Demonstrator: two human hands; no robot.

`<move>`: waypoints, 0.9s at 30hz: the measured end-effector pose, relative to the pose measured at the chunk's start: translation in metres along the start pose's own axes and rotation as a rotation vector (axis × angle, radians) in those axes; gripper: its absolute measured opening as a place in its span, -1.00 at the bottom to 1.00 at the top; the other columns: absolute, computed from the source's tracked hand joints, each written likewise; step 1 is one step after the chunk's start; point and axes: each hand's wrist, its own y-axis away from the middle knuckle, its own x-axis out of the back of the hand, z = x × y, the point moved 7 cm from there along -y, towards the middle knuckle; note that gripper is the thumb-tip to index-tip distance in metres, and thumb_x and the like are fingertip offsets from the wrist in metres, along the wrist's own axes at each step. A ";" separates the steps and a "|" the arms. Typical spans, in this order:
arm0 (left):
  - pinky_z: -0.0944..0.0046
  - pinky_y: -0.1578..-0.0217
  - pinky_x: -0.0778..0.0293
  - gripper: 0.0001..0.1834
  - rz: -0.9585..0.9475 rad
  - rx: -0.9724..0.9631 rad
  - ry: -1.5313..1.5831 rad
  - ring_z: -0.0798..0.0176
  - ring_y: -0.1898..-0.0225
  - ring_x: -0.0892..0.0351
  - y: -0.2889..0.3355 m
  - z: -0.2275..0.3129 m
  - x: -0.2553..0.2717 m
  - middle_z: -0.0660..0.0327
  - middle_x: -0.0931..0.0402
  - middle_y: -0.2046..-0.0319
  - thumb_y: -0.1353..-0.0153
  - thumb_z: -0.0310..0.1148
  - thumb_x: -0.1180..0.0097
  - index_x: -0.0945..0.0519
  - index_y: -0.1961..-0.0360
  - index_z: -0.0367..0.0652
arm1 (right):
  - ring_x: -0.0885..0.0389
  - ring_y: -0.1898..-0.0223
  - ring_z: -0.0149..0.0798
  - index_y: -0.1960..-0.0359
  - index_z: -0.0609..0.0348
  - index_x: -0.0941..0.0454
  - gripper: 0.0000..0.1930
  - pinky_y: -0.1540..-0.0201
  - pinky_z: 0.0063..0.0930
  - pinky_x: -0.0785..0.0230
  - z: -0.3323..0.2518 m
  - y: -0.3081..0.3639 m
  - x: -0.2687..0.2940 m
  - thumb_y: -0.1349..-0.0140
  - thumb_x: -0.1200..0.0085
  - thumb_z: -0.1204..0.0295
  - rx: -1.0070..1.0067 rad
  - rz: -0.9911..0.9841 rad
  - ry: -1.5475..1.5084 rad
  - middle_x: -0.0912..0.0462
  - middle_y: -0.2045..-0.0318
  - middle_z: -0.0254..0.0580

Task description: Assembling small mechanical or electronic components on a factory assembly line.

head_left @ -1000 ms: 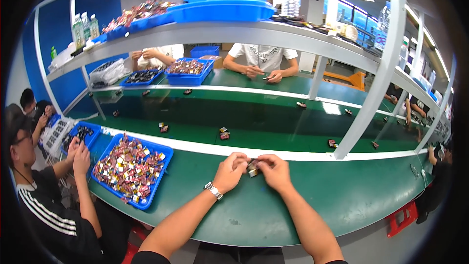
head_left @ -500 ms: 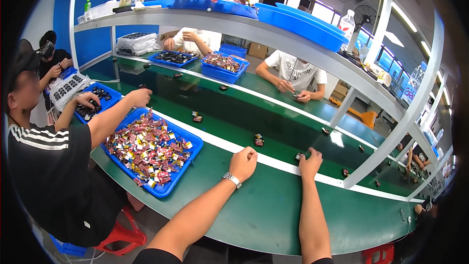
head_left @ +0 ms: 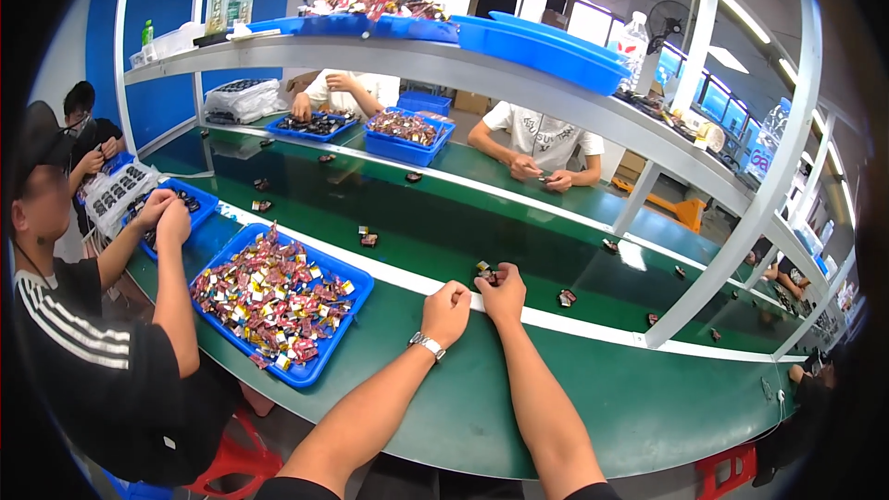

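Observation:
My left hand point(head_left: 446, 313) rests at the belt's near white edge, a metal-banded watch on its wrist. Its fingers are curled together, and what they hold, if anything, is hidden. Just to the right, my right hand point(head_left: 503, 293) reaches over the edge onto the green belt. Its thumb and fingers close around a small electronic part point(head_left: 484, 270), dark with a light yellowish tab, partly covered by the fingers. Another such part point(head_left: 567, 298) lies on the belt to the right, and one more point(head_left: 369, 237) lies farther left.
A blue tray point(head_left: 359, 301) heaped with small red, white and yellow parts stands left of my arms. Beside it a co-worker point(head_left: 88, 324) works at a tray of black parts. Across the belt sits another person point(head_left: 542, 143). A slanted metal post point(head_left: 732, 222) and an overhead shelf point(head_left: 370, 49) frame the bench.
My right hand has moved left, away from one part that stays on the belt, to another near my left hand. The co-worker at left has drawn an arm back from the belt.

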 end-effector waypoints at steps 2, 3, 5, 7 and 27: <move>0.38 0.47 -0.45 -0.85 0.012 0.031 0.049 0.44 0.54 -0.52 0.000 -0.007 0.006 0.26 -0.58 0.57 -0.25 -0.39 -0.10 -0.58 0.36 -0.27 | -0.61 0.12 -0.24 -0.02 0.26 -0.43 -0.45 0.05 -0.34 -0.45 -0.007 0.023 0.016 0.05 -0.35 0.46 0.080 -0.077 -0.193 -0.63 0.16 -0.13; 0.39 0.48 -0.44 -0.85 -0.012 0.047 0.063 0.45 0.54 -0.51 -0.001 -0.008 0.005 0.26 -0.58 0.56 -0.26 -0.39 -0.09 -0.58 0.35 -0.26 | -0.60 0.08 -0.25 -0.05 0.22 -0.42 -0.43 0.02 -0.35 -0.44 -0.005 0.036 0.031 0.05 -0.35 0.48 0.126 -0.137 -0.221 -0.64 0.14 -0.17; 0.42 0.50 -0.41 -0.85 -0.062 0.060 0.076 0.47 0.55 -0.49 0.001 -0.005 0.004 0.26 -0.60 0.52 -0.26 -0.37 -0.08 -0.59 0.33 -0.24 | -0.57 0.00 -0.26 -0.09 0.17 -0.40 -0.41 -0.03 -0.36 -0.41 -0.008 0.065 0.067 0.03 -0.36 0.50 0.214 -0.254 -0.233 -0.64 0.10 -0.22; 0.41 0.49 -0.45 -0.73 -0.302 0.140 0.156 0.47 0.52 -0.49 0.005 0.000 -0.008 0.22 -0.61 0.44 -0.36 -0.28 0.02 -0.59 0.18 -0.29 | -0.54 -0.08 -0.24 -0.12 0.14 -0.38 -0.39 -0.09 -0.33 -0.38 -0.008 0.089 0.099 0.01 -0.36 0.51 0.254 -0.364 -0.234 -0.63 0.01 -0.24; 0.11 -0.08 -0.55 -0.50 -0.891 0.505 0.618 0.24 0.00 -0.57 0.063 0.025 -0.062 0.16 -0.48 0.00 -0.38 -0.44 0.04 -0.24 -0.32 -0.14 | -0.52 0.02 -0.17 0.19 0.05 -0.66 -0.77 -0.02 -0.35 -0.45 -0.048 0.101 0.138 -0.07 -0.24 0.50 0.520 -0.184 -0.042 -0.55 0.05 -0.27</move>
